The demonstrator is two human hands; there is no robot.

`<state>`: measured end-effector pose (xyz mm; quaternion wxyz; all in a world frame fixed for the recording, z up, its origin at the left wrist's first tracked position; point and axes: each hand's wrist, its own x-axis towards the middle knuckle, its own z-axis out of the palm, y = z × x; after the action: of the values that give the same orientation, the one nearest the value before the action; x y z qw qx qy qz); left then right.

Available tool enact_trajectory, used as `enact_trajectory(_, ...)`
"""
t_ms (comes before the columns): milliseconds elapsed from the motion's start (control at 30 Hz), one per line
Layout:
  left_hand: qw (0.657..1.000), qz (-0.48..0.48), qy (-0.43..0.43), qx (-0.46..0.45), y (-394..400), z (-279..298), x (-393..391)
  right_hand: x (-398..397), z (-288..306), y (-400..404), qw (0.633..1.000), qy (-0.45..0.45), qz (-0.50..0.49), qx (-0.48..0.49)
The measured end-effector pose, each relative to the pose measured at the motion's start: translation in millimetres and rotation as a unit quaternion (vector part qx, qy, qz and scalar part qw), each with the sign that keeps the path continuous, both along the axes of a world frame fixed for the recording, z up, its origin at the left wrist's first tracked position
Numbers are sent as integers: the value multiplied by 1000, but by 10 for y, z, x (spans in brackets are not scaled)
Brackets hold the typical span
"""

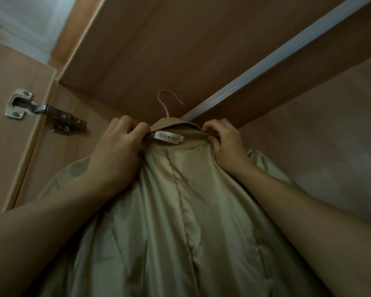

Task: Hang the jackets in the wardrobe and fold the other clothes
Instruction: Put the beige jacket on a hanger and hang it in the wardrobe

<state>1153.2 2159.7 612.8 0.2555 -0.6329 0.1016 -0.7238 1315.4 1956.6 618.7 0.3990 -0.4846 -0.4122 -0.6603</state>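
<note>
Your left hand [118, 144] and right hand [224, 142] each pinch the collar of the tan jacket [180, 211], which is raised inside the wardrobe; its pink hanger hook [166, 101] sits just beside the rail [266, 61], a door hinge [41, 110] to the left.

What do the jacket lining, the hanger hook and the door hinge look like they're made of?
Jacket lining: smooth, satiny woven fabric, probably synthetic, judging by its soft sheen and fine creases. Hanger hook: thin pink wire, likely plastic-coated metal; the coating is a guess. Door hinge: bright silvery metal with visible screws.
</note>
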Motion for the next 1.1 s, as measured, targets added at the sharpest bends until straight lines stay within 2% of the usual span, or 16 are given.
enact_trajectory(167,995,57,40,68,135,207,158,276,187,145,1000,7,-11,-7)
enact_trajectory(433,994,56,87,37,194,148,579,943,-57,589,999,42,22,24)
enact_trajectory(600,992,91,75,50,198,-14,849,1287,-253,863,991,38,74,103)
enact_trajectory(767,992,98,39,70,145,-45,906,1309,-310,846,990,45,77,111)
enact_trajectory(833,992,103,35,66,96,-102,885,1259,-410,774,992,48,69,94)
enact_trajectory(900,986,160,24,49,91,-179,866,1203,-546,750,992,94,72,44)
enact_trajectory(1000,955,296,12,-1,-53,-306,733,1007,-756,657,978,198,-7,-71)
enact_trajectory(1100,946,319,43,28,-228,-517,615,905,-1006,577,962,218,-79,-147)
